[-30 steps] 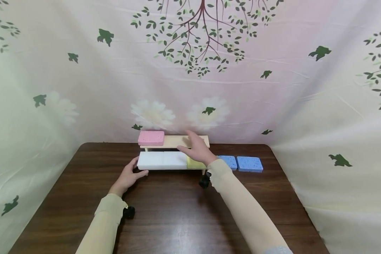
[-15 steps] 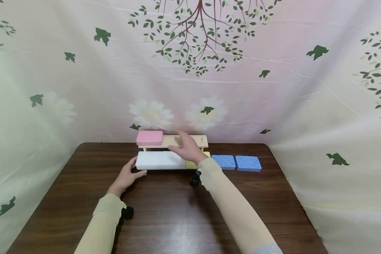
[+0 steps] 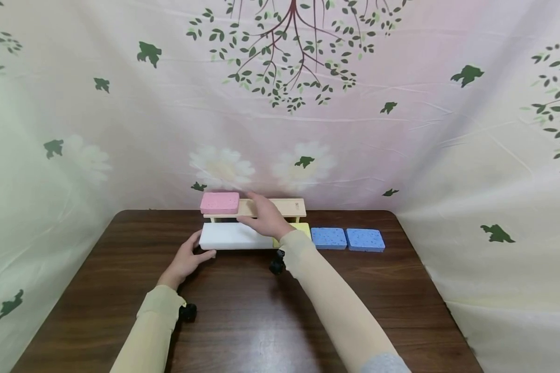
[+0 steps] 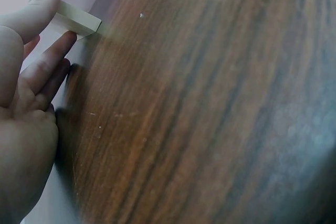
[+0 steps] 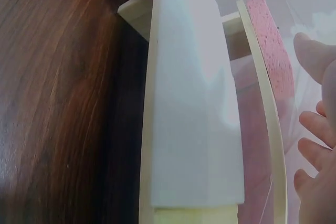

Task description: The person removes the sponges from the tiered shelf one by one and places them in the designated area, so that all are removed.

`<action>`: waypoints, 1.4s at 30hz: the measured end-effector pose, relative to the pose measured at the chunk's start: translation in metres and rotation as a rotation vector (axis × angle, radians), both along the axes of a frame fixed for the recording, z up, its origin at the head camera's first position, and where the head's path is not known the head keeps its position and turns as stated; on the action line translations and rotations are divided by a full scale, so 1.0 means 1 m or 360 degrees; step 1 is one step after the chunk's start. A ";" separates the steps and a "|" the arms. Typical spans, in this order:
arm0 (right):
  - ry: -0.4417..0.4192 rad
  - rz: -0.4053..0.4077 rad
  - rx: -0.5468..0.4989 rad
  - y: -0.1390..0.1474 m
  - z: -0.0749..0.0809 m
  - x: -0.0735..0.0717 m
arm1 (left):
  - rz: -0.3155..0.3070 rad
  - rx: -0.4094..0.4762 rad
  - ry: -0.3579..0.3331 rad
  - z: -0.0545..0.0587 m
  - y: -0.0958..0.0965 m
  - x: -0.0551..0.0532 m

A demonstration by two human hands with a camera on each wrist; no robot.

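Note:
A two-tier wooden rack [image 3: 287, 207] stands at the back of the table. White sponge blocks [image 3: 233, 235] lie in a row on its lower tier, with a yellow sponge [image 3: 303, 228] at their right end. On the upper tier, at the left, sits a pink sponge [image 3: 219, 202]. My left hand [image 3: 185, 261] holds the left end of the lower tier, thumb in front, fingers round the side. Above the rack hovers my right hand [image 3: 268, 220], fingers spread; the right wrist view shows a gap between it and the pink sponge [image 5: 270, 48].
Two blue sponges [image 3: 329, 238] lie side by side to the right of the rack. A printed cloth [image 3: 354, 171] hangs right behind the table's back edge. Dark wood tabletop [image 3: 242, 311] stretches in front.
My right hand has moved left along the upper tier toward the pink sponge, uncovering more of the yellow sponge and the nearer blue one. The left hand keeps its place.

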State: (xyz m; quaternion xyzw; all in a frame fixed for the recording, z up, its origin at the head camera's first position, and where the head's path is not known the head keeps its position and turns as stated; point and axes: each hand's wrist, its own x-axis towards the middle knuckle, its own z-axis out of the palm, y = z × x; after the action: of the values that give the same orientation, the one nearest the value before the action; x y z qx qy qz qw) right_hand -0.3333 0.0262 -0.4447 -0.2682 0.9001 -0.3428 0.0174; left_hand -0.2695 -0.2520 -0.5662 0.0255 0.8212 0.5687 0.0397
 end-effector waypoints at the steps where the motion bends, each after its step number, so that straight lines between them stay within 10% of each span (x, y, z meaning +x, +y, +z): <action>1: 0.0015 0.0002 0.0020 -0.003 -0.001 -0.001 | -0.0002 0.0000 -0.0002 0.000 0.000 0.000; 19: 0.0281 -0.0029 0.0253 -0.029 -0.009 -0.006 | -0.0030 0.0006 -0.0005 0.012 0.000 0.009; 23: 0.0311 -0.0054 0.0327 -0.032 -0.007 -0.007 | -0.0019 -0.0025 0.0005 0.000 -0.003 0.002; 42: 0.0262 -0.0099 0.0397 -0.041 -0.003 -0.016 | -0.0039 0.0025 0.0025 0.003 0.000 0.003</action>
State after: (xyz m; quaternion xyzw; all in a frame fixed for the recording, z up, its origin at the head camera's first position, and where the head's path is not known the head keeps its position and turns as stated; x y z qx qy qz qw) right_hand -0.3489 -0.0152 -0.4476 -0.2631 0.9420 -0.2056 -0.0341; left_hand -0.2669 -0.2521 -0.5630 0.0405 0.8166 0.5744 0.0400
